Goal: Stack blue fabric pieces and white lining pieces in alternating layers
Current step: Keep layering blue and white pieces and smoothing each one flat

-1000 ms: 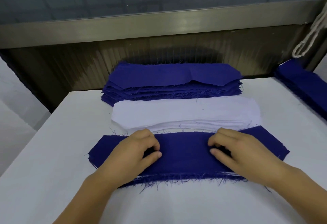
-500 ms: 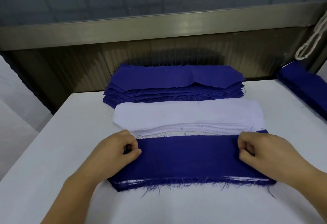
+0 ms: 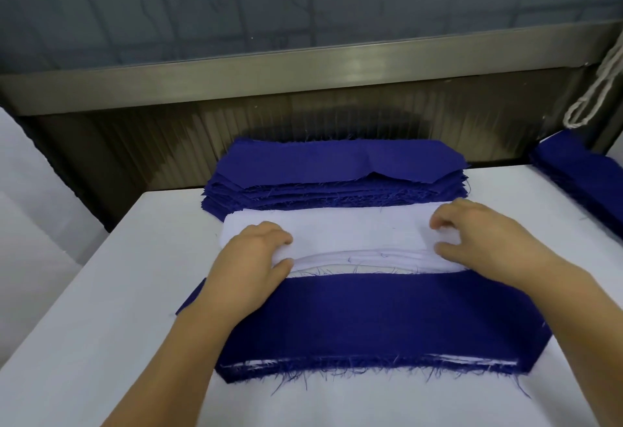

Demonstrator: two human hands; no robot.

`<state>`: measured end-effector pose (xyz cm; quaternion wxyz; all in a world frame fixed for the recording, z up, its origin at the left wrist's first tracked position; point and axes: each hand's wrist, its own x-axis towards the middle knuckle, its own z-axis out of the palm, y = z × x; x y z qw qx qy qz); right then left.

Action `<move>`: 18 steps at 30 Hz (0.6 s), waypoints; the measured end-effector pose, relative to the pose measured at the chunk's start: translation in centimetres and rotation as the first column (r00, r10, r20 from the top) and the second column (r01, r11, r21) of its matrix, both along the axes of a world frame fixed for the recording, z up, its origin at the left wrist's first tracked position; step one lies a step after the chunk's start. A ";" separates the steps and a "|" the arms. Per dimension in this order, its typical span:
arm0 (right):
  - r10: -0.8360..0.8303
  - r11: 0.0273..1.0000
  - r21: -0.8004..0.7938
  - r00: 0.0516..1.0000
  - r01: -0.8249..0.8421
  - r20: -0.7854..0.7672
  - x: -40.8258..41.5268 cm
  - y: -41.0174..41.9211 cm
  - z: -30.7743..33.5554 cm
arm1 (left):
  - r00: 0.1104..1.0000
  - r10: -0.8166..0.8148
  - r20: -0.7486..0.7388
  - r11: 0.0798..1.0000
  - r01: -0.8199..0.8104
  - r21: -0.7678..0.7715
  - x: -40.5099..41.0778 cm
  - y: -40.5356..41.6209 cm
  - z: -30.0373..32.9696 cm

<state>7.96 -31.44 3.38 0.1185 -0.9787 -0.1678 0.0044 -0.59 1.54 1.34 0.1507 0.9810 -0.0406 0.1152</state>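
White lining pile point(image 3: 354, 234) under both hands point(image 3: 251, 258), frayed blue stack point(image 3: 371, 318) nearer

No text, label, brand, number or sign can be read anywhere in the view. The fabric piles and the table carry no print or tags that show.
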 end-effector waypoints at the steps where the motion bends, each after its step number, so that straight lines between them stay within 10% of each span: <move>1: 0.019 1.000 0.015 1.000 -0.019 0.011 0.1 -0.1 -0.7 | 1.000 0.002 -0.010 1.000 -0.002 -0.013 0.4 -0.2 -0.4; 18: 0.072 0.955 0.242 0.923 -0.174 0.377 -0.2 -1.1 -3.6 | 0.957 -0.016 0.289 0.998 -0.001 0.058 0.1 -0.2 -2.1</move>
